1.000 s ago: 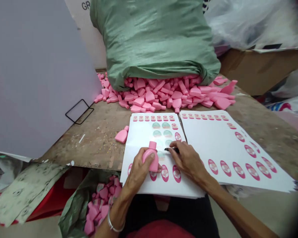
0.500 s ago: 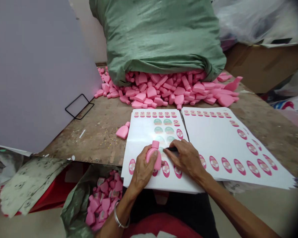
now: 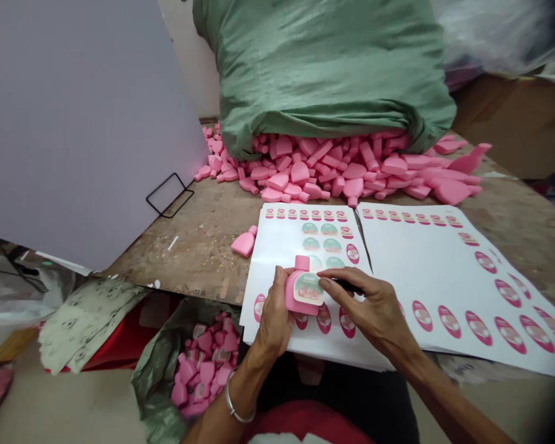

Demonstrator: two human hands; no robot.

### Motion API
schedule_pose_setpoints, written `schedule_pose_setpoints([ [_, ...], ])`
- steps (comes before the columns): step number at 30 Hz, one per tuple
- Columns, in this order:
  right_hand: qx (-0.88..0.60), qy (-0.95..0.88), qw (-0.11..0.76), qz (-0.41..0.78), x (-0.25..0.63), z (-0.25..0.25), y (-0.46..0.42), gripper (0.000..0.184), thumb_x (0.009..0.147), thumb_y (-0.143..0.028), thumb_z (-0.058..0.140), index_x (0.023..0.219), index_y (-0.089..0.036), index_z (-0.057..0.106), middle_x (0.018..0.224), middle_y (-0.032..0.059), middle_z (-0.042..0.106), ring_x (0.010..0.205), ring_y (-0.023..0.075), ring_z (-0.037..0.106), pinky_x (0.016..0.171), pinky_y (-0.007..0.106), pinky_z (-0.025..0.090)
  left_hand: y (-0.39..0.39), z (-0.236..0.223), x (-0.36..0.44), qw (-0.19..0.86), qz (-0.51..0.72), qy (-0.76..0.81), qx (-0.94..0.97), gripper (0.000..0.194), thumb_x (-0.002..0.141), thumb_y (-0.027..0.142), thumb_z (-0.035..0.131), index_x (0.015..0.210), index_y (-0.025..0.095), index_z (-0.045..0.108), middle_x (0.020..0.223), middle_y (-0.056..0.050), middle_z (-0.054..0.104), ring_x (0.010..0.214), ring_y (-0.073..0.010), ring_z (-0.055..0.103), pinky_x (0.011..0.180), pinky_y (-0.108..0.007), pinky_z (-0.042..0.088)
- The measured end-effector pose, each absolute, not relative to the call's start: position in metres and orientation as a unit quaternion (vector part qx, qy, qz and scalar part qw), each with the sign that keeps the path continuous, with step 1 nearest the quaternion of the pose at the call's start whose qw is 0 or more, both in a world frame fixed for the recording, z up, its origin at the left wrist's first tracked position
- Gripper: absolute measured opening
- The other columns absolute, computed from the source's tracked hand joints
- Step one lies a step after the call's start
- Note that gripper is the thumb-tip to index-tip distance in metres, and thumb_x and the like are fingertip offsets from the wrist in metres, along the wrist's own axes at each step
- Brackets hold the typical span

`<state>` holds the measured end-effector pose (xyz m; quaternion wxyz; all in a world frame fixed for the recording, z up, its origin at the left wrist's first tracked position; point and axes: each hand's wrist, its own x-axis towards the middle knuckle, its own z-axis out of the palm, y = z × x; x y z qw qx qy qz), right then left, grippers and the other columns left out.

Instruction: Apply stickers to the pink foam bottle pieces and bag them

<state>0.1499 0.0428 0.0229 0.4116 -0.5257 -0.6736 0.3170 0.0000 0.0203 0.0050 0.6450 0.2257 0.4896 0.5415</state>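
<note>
Just below frame centre, your left hand (image 3: 275, 317) grips the pink bottle (image 3: 298, 306), apparently to steady its front; your right hand (image 3: 375, 307) pinches a dark tool (image 3: 350, 287) at the green label (image 3: 309, 288), presumably for fine control.

Both forearms are bare and extend from the lower part of the view, converging near the centre. The left forearm (image 3: 250, 379) rises steeply to the right. The left hand (image 3: 277, 314) stands on edge, closed in a grip, with most of its fingers hidden. The right forearm (image 3: 444, 391) slants up to the left at a shallower angle. The right hand (image 3: 374, 305) shows its back, index finger (image 3: 340, 273) and thumb (image 3: 335, 290) pointing leftward, tips close together. Visible parts of the two hands are near each other.
</note>
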Motion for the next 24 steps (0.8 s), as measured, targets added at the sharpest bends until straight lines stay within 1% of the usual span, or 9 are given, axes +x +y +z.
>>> schedule_pose_setpoints([
  [5, -0.511, -0.687, 0.417, 0.306, 0.142, 0.022, 0.039, 0.019, 0.082, -0.038, 0.063, 0.089, -0.022, 0.073, 0.081, 0.0037, 0.07, 0.068, 0.0152, 0.058, 0.061, 0.029, 0.048, 0.023, 0.013, 0.001, 0.639, 0.541, 0.484, 0.255, 0.056, 0.088, 0.063, 0.037, 0.105, 0.016, 0.062, 0.096, -0.007, 0.068, 0.089, -0.0172, 0.063, 0.07, -0.023, 0.051],
  [11, -0.501, -0.705, 0.42, 0.275, 0.141, 0.023, 0.035, 0.018, 0.084, -0.037, 0.061, 0.09, -0.023, 0.072, 0.082, 0.0049, 0.07, 0.073, 0.0186, 0.06, 0.068, 0.034, 0.049, 0.022, 0.013, 0.002, 0.658, 0.539, 0.465, 0.244, 0.054, 0.089, 0.062, 0.035, 0.103, 0.017, 0.061, 0.095, -0.006, 0.067, 0.084, -0.0167, 0.063, 0.067, -0.024, 0.052],
  [13, -0.499, -0.719, 0.418, 0.243, 0.141, 0.022, 0.036, 0.018, 0.085, -0.035, 0.06, 0.092, -0.024, 0.071, 0.08, 0.0046, 0.069, 0.072, 0.0182, 0.059, 0.068, 0.034, 0.049, 0.021, 0.014, 0.001, 0.66, 0.544, 0.458, 0.244, 0.049, 0.087, 0.059, 0.042, 0.103, 0.017, 0.06, 0.097, -0.007, 0.066, 0.086, -0.0168, 0.063, 0.067, -0.023, 0.051],
  [16, -0.5, -0.749, 0.4, 0.172, 0.144, 0.02, 0.039, 0.019, 0.085, -0.036, 0.06, 0.094, -0.023, 0.07, 0.077, 0.0045, 0.069, 0.071, 0.0188, 0.058, 0.071, 0.036, 0.048, 0.019, 0.016, -0.005, 0.653, 0.528, 0.452, 0.301, 0.041, 0.079, 0.046, 0.064, 0.107, 0.017, 0.059, 0.096, -0.006, 0.065, 0.085, -0.0161, 0.062, 0.07, -0.023, 0.05],
  [17, -0.509, -0.753, 0.39, 0.148, 0.145, 0.02, 0.041, 0.021, 0.084, -0.038, 0.061, 0.094, -0.022, 0.07, 0.078, 0.0051, 0.069, 0.074, 0.0201, 0.059, 0.073, 0.037, 0.048, 0.019, 0.016, -0.007, 0.653, 0.516, 0.45, 0.324, 0.042, 0.076, 0.042, 0.067, 0.109, 0.017, 0.058, 0.095, -0.005, 0.064, 0.083, -0.0155, 0.062, 0.071, -0.023, 0.049],
  [19, -0.536, -0.743, 0.38, 0.126, 0.146, 0.02, 0.044, 0.031, 0.079, -0.045, 0.065, 0.096, -0.021, 0.069, 0.087, 0.0075, 0.071, 0.082, 0.0237, 0.062, 0.078, 0.041, 0.048, 0.017, 0.018, -0.011, 0.657, 0.489, 0.447, 0.359, 0.044, 0.076, 0.038, 0.068, 0.113, 0.018, 0.056, 0.091, -0.004, 0.064, 0.079, -0.0142, 0.061, 0.071, -0.023, 0.048],
  [20, -0.549, -0.731, 0.38, 0.141, 0.146, 0.02, 0.046, 0.038, 0.075, -0.049, 0.068, 0.1, -0.02, 0.068, 0.093, 0.0084, 0.071, 0.085, 0.0248, 0.063, 0.079, 0.041, 0.049, 0.017, 0.02, -0.011, 0.661, 0.473, 0.445, 0.376, 0.043, 0.077, 0.037, 0.067, 0.114, 0.018, 0.055, 0.09, -0.003, 0.064, 0.078, -0.014, 0.06, 0.071, -0.023, 0.048],
  [22, -0.552, -0.71, 0.376, 0.223, 0.144, 0.02, 0.052, 0.05, 0.069, -0.051, 0.071, 0.108, -0.021, 0.065, 0.105, 0.0082, 0.069, 0.092, 0.0243, 0.065, 0.08, 0.038, 0.052, 0.014, 0.025, -0.013, 0.662, 0.442, 0.443, 0.413, 0.04, 0.079, 0.036, 0.065, 0.113, 0.018, 0.055, 0.092, -0.004, 0.064, 0.081, -0.015, 0.061, 0.074, -0.024, 0.048],
  [24, -0.525, -0.704, 0.354, 0.322, 0.146, 0.017, 0.066, 0.052, 0.07, -0.051, 0.07, 0.113, -0.023, 0.062, 0.111, 0.0061, 0.067, 0.096, 0.0219, 0.065, 0.08, 0.034, 0.054, 0.012, 0.029, -0.017, 0.668, 0.429, 0.43, 0.429, 0.037, 0.08, 0.036, 0.064, 0.111, 0.017, 0.056, 0.098, -0.007, 0.065, 0.087, -0.0178, 0.062, 0.077, -0.026, 0.048],
])
